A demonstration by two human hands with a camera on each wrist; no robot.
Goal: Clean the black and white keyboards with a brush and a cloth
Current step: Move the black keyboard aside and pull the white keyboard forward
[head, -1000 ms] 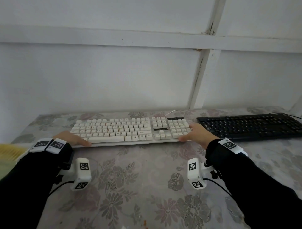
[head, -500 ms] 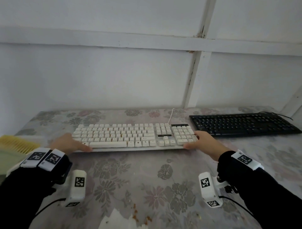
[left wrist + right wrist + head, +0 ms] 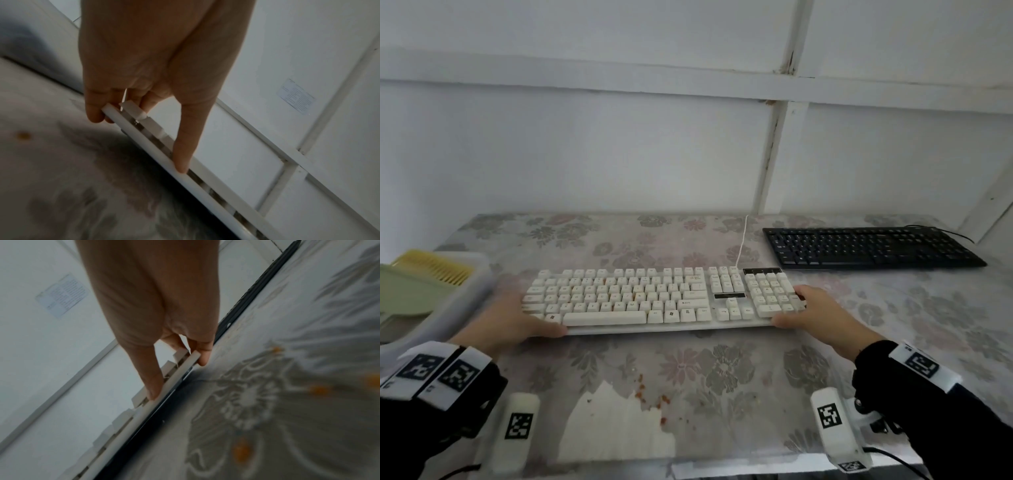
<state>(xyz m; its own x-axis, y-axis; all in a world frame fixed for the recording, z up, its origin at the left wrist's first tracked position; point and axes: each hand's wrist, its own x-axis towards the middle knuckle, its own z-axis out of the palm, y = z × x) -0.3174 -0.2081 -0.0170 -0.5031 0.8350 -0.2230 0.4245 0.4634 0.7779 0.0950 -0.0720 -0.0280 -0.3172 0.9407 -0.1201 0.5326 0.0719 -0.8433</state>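
Note:
The white keyboard point(image 3: 654, 298) is held just above the flowered table, level, with orange crumbs among its keys. My left hand point(image 3: 517, 318) grips its left end, thumb on the front rim point(image 3: 180, 162) and fingers underneath. My right hand point(image 3: 808, 313) grips the right end the same way, thumb point(image 3: 153, 386) on top beside the number pad. The black keyboard point(image 3: 869, 246) lies at the back right, its edge point(image 3: 257, 288) visible past my right hand. A white cloth point(image 3: 616, 425) lies near the front edge.
A clear tray point(image 3: 465, 294) at the left holds a yellow brush point(image 3: 434, 270) and a green dustpan point(image 3: 407, 294). Orange crumbs point(image 3: 647, 397) lie scattered by the cloth. The white cable point(image 3: 742, 240) runs back toward the wall.
Both hands have drawn the white keyboard toward me, away from the wall and the black keyboard. The view has tipped down, so the cloth, crumbs and tray have come into sight.

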